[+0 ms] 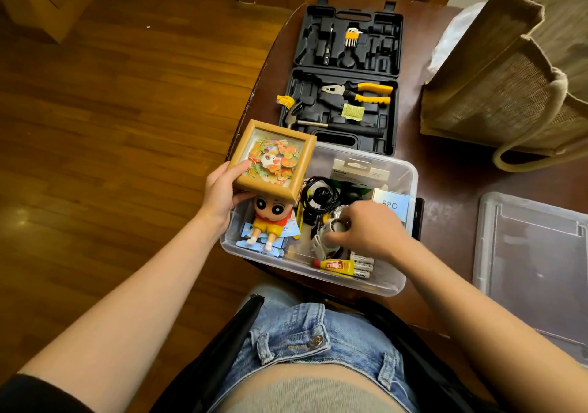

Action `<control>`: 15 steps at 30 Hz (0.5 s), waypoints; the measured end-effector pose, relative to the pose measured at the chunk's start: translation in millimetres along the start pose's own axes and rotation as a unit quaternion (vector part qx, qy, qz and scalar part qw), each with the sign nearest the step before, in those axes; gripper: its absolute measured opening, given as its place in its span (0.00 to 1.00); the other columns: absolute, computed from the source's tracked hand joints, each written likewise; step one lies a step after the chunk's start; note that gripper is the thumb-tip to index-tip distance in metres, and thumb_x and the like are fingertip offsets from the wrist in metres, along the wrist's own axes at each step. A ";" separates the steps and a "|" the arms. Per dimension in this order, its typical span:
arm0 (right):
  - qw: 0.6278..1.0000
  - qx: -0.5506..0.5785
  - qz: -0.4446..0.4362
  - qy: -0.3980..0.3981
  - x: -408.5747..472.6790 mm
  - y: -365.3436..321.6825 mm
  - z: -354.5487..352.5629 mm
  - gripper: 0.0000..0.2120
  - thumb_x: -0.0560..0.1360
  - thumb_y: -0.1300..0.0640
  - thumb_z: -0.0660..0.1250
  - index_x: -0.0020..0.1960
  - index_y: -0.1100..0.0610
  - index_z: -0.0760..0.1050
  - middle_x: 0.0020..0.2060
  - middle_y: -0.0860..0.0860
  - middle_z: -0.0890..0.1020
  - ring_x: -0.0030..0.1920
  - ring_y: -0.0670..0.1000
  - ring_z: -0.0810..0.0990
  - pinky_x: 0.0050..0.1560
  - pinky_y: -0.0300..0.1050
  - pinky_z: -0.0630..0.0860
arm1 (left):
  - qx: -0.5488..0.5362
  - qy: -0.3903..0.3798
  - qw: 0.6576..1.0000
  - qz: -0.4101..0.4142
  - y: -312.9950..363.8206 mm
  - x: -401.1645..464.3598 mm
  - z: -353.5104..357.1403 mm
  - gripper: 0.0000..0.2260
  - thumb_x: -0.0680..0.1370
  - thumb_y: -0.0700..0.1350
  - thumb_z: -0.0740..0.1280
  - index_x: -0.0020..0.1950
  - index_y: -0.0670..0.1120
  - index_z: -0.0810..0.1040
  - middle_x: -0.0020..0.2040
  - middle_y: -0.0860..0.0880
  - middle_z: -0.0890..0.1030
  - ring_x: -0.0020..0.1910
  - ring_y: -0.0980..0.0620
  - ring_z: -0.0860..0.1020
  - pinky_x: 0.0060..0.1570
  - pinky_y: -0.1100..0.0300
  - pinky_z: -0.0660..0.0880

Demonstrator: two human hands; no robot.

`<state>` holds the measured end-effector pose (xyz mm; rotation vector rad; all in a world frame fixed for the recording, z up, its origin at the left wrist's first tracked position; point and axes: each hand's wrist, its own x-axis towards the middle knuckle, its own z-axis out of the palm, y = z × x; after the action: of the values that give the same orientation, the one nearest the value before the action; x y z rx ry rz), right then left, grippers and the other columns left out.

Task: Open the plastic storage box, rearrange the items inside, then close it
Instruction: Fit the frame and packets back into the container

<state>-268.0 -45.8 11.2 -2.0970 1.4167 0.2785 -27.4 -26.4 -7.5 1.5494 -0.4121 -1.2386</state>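
The clear plastic storage box (409,177) stands open on the dark table, its clear lid (531,263) lying to the right. My left hand (221,194) grips a wooden picture frame (273,159) by its near corner, lifted over the box's left end. Under the frame lies a cartoon doll (269,221) in red and yellow. My right hand (370,231) reaches into the box middle, fingers curled on a small round silvery object (334,226). Inside too are black cables (318,196), a yellow tube (335,265), batteries (362,267) and small cartons (361,170).
A black tool case (346,78) lies open behind the box, holding pliers, a hammer and hex keys. A woven jute bag (509,72) stands at the back right. Wooden floor lies to the left of the table edge. My lap is close against the box's near side.
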 end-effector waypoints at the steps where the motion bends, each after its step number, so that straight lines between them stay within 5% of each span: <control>1: 1.000 0.028 0.005 0.011 -2.2 0.9 -10.8 0.17 0.67 0.43 0.68 0.33 0.57 0.75 0.26 0.49 0.74 0.28 0.49 0.72 0.27 0.39 0.64 | 0.002 0.001 1.000 0.001 -0.5 0.1 0.0 0.05 0.78 0.44 0.64 0.53 0.49 0.78 0.51 0.47 0.81 0.51 0.51 0.79 0.35 0.63 0.78; 5: 0.991 0.101 0.014 0.084 4.3 0.6 -37.8 0.15 0.69 0.45 0.69 0.36 0.57 0.77 0.28 0.51 0.75 0.31 0.51 0.71 0.29 0.43 0.63 | 0.011 0.003 1.000 0.007 -1.3 0.1 1.0 0.05 0.78 0.44 0.64 0.52 0.50 0.78 0.51 0.47 0.81 0.51 0.51 0.79 0.36 0.63 0.78; 7: 0.987 0.110 0.019 0.117 8.9 -3.7 -40.0 0.12 0.73 0.49 0.68 0.50 0.55 0.79 0.36 0.50 0.80 0.39 0.53 0.77 0.35 0.45 0.72 | 0.011 0.002 1.000 0.007 -1.1 -0.2 0.5 0.05 0.78 0.44 0.64 0.52 0.50 0.78 0.51 0.47 0.81 0.52 0.51 0.79 0.36 0.63 0.78; 9: 0.987 0.071 0.022 0.145 9.7 -5.9 -35.6 0.21 0.75 0.52 0.66 0.66 0.54 0.69 0.46 0.52 0.82 0.48 0.55 0.80 0.45 0.50 0.77 | 0.009 0.000 1.000 0.007 -1.3 -0.7 -0.2 0.05 0.78 0.45 0.64 0.52 0.50 0.78 0.51 0.47 0.81 0.52 0.51 0.79 0.37 0.63 0.79; 12: 0.993 0.006 -0.029 0.111 3.0 -9.1 -23.5 0.11 0.74 0.53 0.66 0.54 0.55 0.77 0.43 0.53 0.83 0.44 0.57 0.80 0.43 0.50 0.79 | 0.006 0.001 1.000 0.007 -1.4 -0.8 -0.2 0.05 0.78 0.44 0.64 0.52 0.50 0.78 0.51 0.47 0.81 0.52 0.50 0.79 0.37 0.62 0.79; 15: 0.991 -0.088 -0.035 -0.093 6.2 -6.8 2.4 0.06 0.72 0.57 0.65 0.39 0.59 0.77 0.37 0.54 0.79 0.38 0.56 0.78 0.37 0.45 0.76 | 0.011 0.000 1.000 0.008 -0.1 -1.8 1.3 0.05 0.78 0.45 0.65 0.52 0.50 0.78 0.51 0.47 0.81 0.53 0.50 0.79 0.38 0.61 0.78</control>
<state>-259.0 -47.5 8.7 -2.1921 1.2454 0.5733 -29.2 -25.6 -6.6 1.5620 -0.4383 -1.2245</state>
